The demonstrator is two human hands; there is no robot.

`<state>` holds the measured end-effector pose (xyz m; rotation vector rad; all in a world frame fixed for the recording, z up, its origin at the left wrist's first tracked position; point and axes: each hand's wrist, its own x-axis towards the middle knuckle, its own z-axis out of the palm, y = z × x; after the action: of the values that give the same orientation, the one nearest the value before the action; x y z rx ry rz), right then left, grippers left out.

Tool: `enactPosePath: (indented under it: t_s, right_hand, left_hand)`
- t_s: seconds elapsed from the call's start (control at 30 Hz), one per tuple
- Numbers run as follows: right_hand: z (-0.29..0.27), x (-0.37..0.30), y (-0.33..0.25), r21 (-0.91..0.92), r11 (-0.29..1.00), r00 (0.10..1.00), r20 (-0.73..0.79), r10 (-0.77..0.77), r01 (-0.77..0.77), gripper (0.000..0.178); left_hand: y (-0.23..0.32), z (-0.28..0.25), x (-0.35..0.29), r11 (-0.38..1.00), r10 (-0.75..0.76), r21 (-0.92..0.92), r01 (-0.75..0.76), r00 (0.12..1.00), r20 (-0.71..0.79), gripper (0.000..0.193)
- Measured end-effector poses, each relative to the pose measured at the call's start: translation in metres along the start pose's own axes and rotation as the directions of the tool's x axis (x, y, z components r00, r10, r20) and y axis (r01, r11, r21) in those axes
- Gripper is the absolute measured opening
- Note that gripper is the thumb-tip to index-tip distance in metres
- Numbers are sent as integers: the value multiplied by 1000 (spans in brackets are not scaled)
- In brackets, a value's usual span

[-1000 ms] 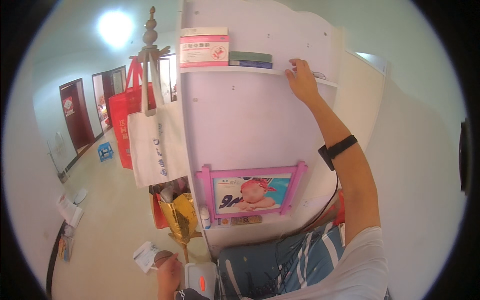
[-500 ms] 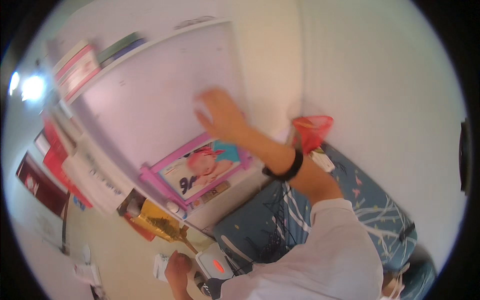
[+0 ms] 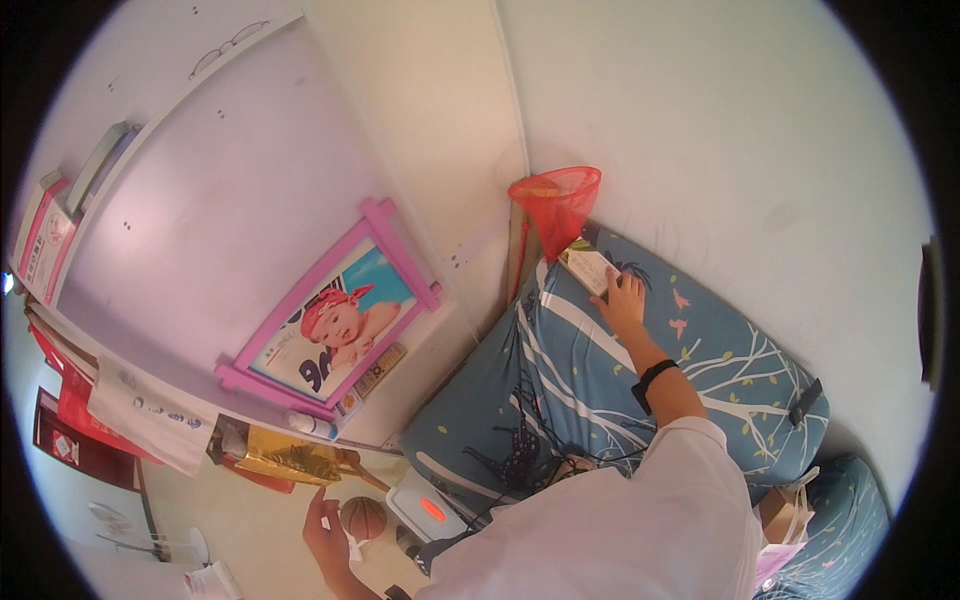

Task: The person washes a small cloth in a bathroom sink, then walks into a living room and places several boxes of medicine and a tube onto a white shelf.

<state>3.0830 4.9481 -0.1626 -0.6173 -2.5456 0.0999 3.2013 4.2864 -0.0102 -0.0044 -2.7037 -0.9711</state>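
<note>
Right hand (image 3: 625, 303): come down from in front of the cabinet (image 3: 220, 190) onto the sofa (image 3: 700, 350); the view has swung to the right with it.
Cabinet: at nine to ten o'clock from that hand; glasses (image 3: 230, 48) lie on its upper shelf, and the pink frame (image 3: 305, 292) leans lower down, a bottle (image 3: 312, 425) beside it.
Net (image 3: 562, 200): red, at eleven o'clock from the box (image 3: 588, 268), crowding its far end.
Sofa: cables (image 3: 570, 465) trail over its near part; a dark strip (image 3: 805, 400) lies at four o'clock from the right hand, a paper bag (image 3: 785, 510) stands at five.
Sleeve (image 3: 600, 530): covers the lower middle of the view.
Left hand (image 3: 327, 540): low, near the ball (image 3: 363, 520) at two o'clock; the bin (image 3: 425, 507) lies beyond the ball, the gold bag (image 3: 295, 457) toward eleven. I cannot tell whether its fingers hold anything.
Box: flat on the sofa, at about ten o'clock from the right fingers, which touch its near end; they look slightly parted, but the view is too small to tell a grip from a touch.
</note>
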Motion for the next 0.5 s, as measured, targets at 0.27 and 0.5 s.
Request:
enactPosePath:
  t_s: [0.27, 0.5]
  right_hand:
    - [-3, -12, -58, 395, 918, 981, -182, 63, 15, 59]
    - [-70, -20, -127, 629, 671, 917, -210, -339, 392, 71]
  left_hand:
    - [27, -6, 14, 996, 84, 28, -84, 996, -22, 30]
    - [69, -23, 68, 966, 258, 6, -259, 965, 46, 26]
